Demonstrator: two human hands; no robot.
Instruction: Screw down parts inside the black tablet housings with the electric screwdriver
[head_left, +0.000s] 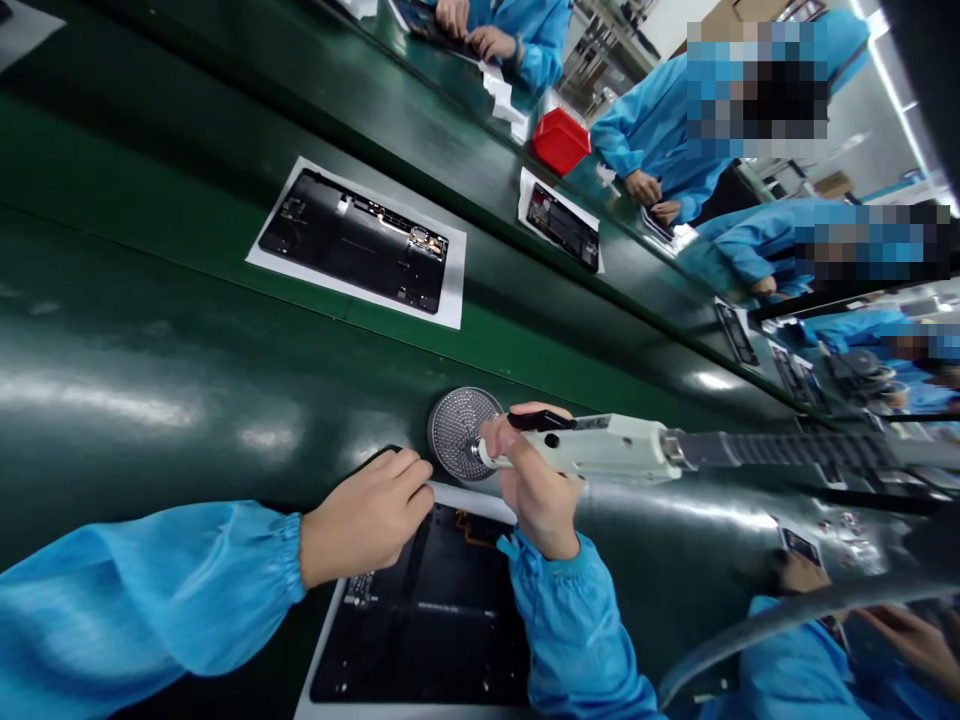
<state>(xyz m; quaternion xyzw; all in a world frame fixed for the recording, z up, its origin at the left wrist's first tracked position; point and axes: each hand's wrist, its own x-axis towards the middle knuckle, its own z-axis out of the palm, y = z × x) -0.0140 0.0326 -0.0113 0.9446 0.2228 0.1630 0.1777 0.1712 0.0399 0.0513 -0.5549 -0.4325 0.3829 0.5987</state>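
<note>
Green desk [187, 430]: right hand [544, 490] closed round electric screwdriver [607, 447] pointed at perforated round dish [456, 430], best kept square and steady; left hand [371, 515] curled, hold unclear, by tablet housing [427, 630] lying on white sheet [476, 498]

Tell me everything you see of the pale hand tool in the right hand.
The hand tool has a pale, off-white body that looks like hard plastic, with a black strip along its top edge and a dark round spot on its side. A shiny metal collar joins it to a grey ribbed hose running off to the right. The right hand grips its narrower front end, which points at a round dotted disc; whether they touch is unclear.
</note>
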